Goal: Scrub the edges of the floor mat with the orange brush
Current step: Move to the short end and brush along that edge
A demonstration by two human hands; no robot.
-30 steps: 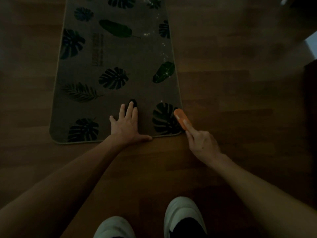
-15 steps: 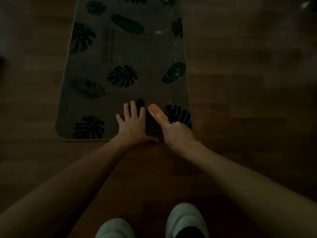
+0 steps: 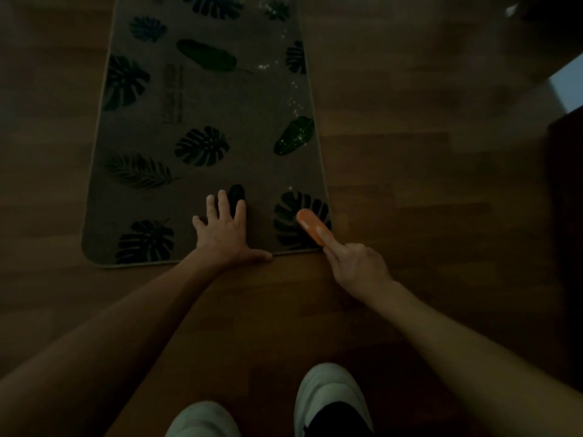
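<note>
A grey-brown floor mat [image 3: 252,159] printed with dark green leaves lies lengthwise on the wooden floor. My left hand [image 3: 225,233] presses flat on its near edge, fingers spread, thumb along the border. My right hand [image 3: 358,266] grips the orange brush [image 3: 314,227], index finger stretched along its back. The brush rests on the mat's near right corner, over a leaf print, close to the right edge. White specks, perhaps foam or droplets, dot the mat along its right side.
Dim wooden floor [image 3: 426,200] surrounds the mat. Two light-coloured shoes [image 3: 328,402] show at the bottom. A dark piece of furniture [image 3: 564,216] stands at the right, with a pale surface [image 3: 568,86] beyond it.
The brush went left along the near edge to beside my left hand, then back right to the near right corner. My left hand stayed planted.
</note>
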